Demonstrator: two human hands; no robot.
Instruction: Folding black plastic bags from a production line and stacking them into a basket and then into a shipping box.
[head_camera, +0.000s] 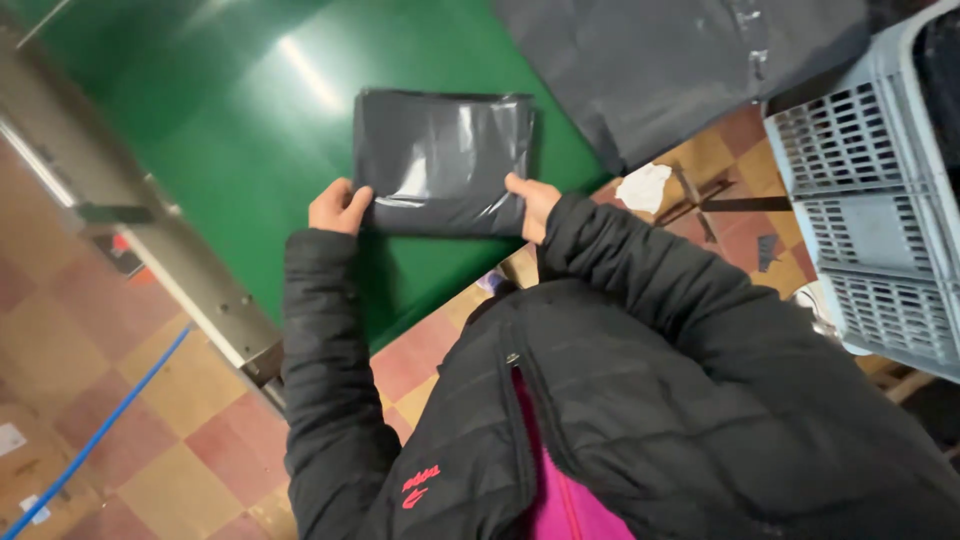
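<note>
A flat dark grey plastic parcel bag (440, 160) lies on a green conveyor belt (250, 130). My left hand (338, 207) grips its near left corner, thumb on top. My right hand (532, 203) holds its near right corner, thumb pressed on the bag's edge. Both arms wear black puffer sleeves, and the jacket fills the lower frame.
A larger grey plastic sheet (660, 70) lies on the belt's far right. A pale grey slatted crate (870, 200) stands at the right. The belt's metal side rail (150, 240) runs along the left. A blue pipe (100, 435) and crumpled white paper (642, 187) lie on the tiled floor.
</note>
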